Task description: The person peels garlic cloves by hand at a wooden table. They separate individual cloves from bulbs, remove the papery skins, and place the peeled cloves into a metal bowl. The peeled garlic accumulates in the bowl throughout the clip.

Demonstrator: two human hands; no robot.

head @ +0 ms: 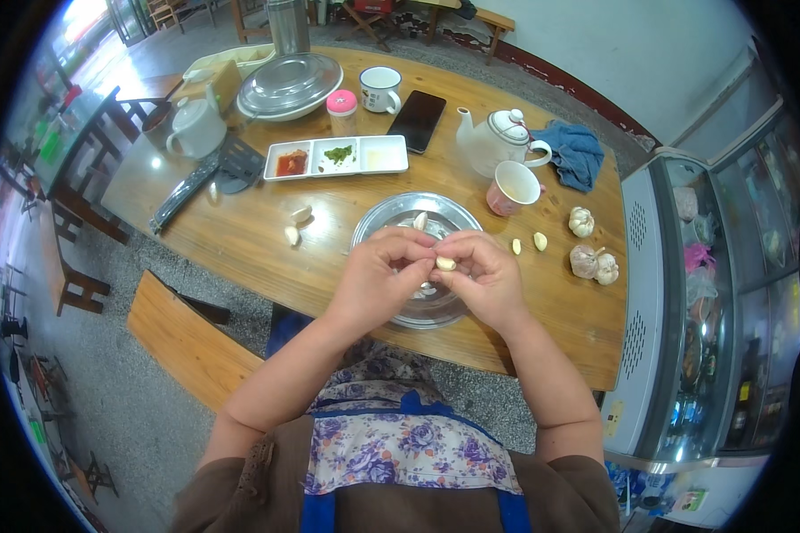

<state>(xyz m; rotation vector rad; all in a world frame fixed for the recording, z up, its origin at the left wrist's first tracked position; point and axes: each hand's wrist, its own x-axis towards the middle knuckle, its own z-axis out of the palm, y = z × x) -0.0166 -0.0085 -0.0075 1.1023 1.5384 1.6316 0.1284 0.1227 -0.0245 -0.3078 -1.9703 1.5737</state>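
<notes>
Over a round metal plate (380,212), my right hand (483,276) pinches a garlic clove (446,264) between thumb and fingers. My left hand (390,270) meets it there, its thumb and fingertips closed close against the clove; whether they grip a bit of skin is too small to tell. Another clove (421,220) lies in the plate behind my fingers, with pale scraps lower down. Two unpeeled cloves (297,225) rest on the table to the left. On the right are two pale peeled cloves (528,243) and several garlic bulbs (581,222).
Behind the plate are a three-part sauce dish (388,154), a black phone (418,121), an enamel mug (380,90) and a lidded dish (290,83). A teapot (490,143), a pink cup (512,190) and a blue cloth (573,154) stand right. A slotted spatula (240,162) lies left.
</notes>
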